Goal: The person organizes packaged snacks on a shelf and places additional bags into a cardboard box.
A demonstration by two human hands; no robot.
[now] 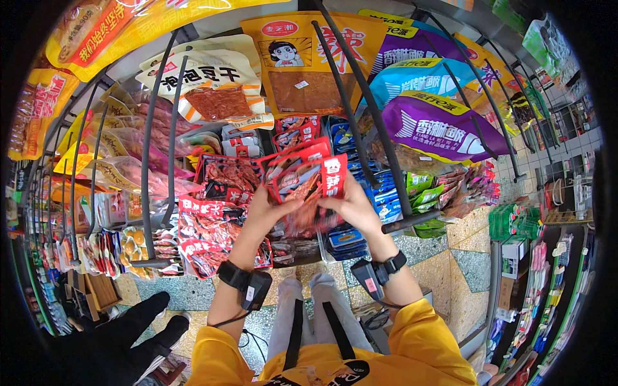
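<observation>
Between both hands is a small stack of red snack packets (301, 181) with clear windows, standing roughly on edge. My left hand (270, 207) grips the stack's left side, thumb across the front. On the right side my right hand (345, 205) holds it the same way; the lower part of the stack is blurred. Similar red packets (212, 217) lie in rows just left of my left hand. Blue snack packets (386, 198) sit to the right of my right hand. Some packets beneath the hands are hidden.
Black metal display hooks (386, 135) jut toward me above the packets. An orange pouch (309, 91) and purple pouches (434, 125) hang from the rack. A person's dark-clothed legs (145, 333) are at lower left. A stocked shelf (536, 289) stands at right on the tiled floor (425, 270).
</observation>
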